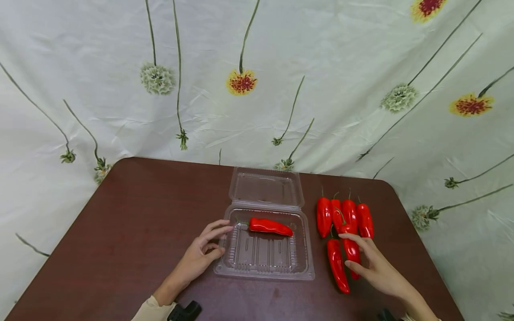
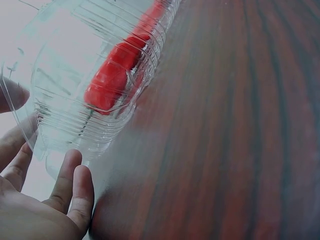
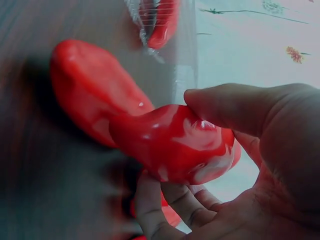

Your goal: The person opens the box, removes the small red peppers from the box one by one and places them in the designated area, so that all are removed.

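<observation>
Beside the clear clamshell box [image 1: 266,256], on its right, the right hand [image 1: 371,263] has its grip clasped around a red pepper [image 1: 351,249], thumb on top and fingers beneath. Another pepper [image 1: 337,265] lies just beside it, four more [image 1: 344,216] behind. At the box's left edge the left hand [image 1: 202,254] rests, grip released, fingers touching the rim. One pepper [image 1: 270,226] lies inside the box on the brown surface [image 1: 136,223].

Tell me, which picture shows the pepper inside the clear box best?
The head view: the whole pepper in the box lies in plain sight. The left wrist view shows it blurred through the ridged plastic; the right wrist view catches only its end.
</observation>
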`<state>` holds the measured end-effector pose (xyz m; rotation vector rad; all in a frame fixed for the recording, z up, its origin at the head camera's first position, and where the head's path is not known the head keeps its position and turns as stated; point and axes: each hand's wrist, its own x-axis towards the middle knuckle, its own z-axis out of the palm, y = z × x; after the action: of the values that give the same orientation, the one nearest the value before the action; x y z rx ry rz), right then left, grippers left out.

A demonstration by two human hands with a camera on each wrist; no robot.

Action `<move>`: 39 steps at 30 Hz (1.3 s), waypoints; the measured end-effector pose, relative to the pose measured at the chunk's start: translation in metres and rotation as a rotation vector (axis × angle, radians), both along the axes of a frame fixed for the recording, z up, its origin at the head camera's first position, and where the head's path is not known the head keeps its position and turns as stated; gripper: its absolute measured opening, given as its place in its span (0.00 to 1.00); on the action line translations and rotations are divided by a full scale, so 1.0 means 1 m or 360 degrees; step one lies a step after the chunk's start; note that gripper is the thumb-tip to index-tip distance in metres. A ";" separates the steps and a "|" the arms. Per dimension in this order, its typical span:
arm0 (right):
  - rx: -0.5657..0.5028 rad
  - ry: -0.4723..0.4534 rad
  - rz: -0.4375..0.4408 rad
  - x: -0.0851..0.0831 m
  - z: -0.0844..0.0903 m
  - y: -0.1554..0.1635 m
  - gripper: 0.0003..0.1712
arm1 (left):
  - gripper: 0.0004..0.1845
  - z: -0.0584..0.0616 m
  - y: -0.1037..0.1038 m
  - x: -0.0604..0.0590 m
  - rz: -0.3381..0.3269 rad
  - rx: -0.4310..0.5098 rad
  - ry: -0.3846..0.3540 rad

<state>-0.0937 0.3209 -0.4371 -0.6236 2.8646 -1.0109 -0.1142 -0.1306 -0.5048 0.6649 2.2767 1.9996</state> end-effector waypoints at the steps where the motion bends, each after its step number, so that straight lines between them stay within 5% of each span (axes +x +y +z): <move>1: -0.0005 -0.0008 -0.0006 0.001 -0.001 0.001 0.38 | 0.27 0.000 0.000 0.000 0.0000 0.0001 -0.0004; 39: -0.0024 -0.0303 -0.0149 0.015 -0.028 0.017 0.36 | 0.27 -0.001 -0.001 0.000 0.0005 -0.0021 0.0002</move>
<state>-0.0790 0.3378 -0.4651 -0.3746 2.7436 -1.0430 -0.1138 -0.1318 -0.5054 0.6618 2.2913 1.9840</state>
